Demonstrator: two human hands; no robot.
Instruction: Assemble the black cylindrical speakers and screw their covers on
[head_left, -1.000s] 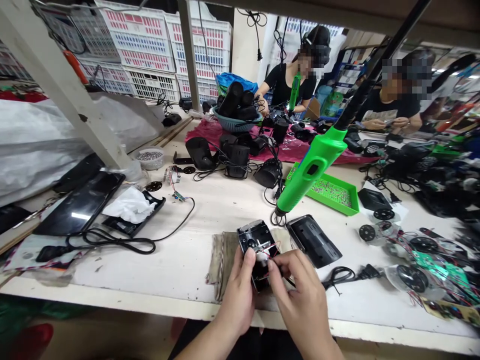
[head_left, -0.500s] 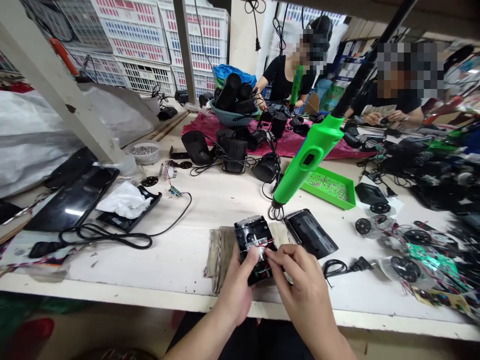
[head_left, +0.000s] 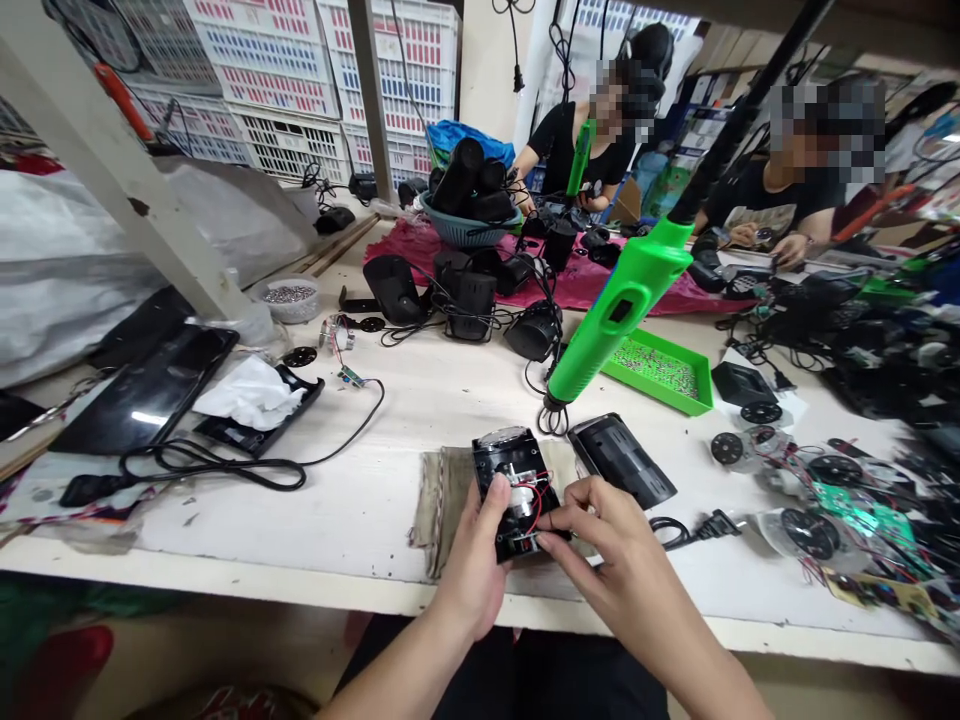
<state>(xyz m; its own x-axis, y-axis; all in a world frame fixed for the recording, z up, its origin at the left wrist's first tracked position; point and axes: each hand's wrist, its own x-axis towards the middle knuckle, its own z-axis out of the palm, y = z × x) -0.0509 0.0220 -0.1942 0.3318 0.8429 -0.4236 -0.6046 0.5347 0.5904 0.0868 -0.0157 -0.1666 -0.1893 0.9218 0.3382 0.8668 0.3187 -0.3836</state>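
My left hand (head_left: pixel 474 555) holds an open black plastic housing (head_left: pixel 491 460) by its left side, thumb over the inside. Within the housing sit a silvery motor (head_left: pixel 519 500) and a loop of red wires (head_left: pixel 537 508). At the lower right corner of the housing, my right hand (head_left: pixel 600 530) has its thumb and forefinger nearly together; what they pinch is too small to make out. Beneath lies a folded beige cloth (head_left: pixel 439 500). A matching black cover (head_left: pixel 624 462) rests just beyond my right hand, and a black power cord with plug (head_left: pixel 712 528) lies to its right.
A green electric screwdriver (head_left: pixel 619 310) hangs above the bench beside a green tray of screws (head_left: pixel 697 388). Motors and green circuit boards (head_left: pixel 855 505) crowd the right side. At left are a corded half-housing (head_left: pixel 311 400) and a screw tub (head_left: pixel 291 312). Two people work opposite.
My right hand has moved from the motor's wires down to the housing's lower right corner. The red wires now show as a loop. My left hand keeps its hold.
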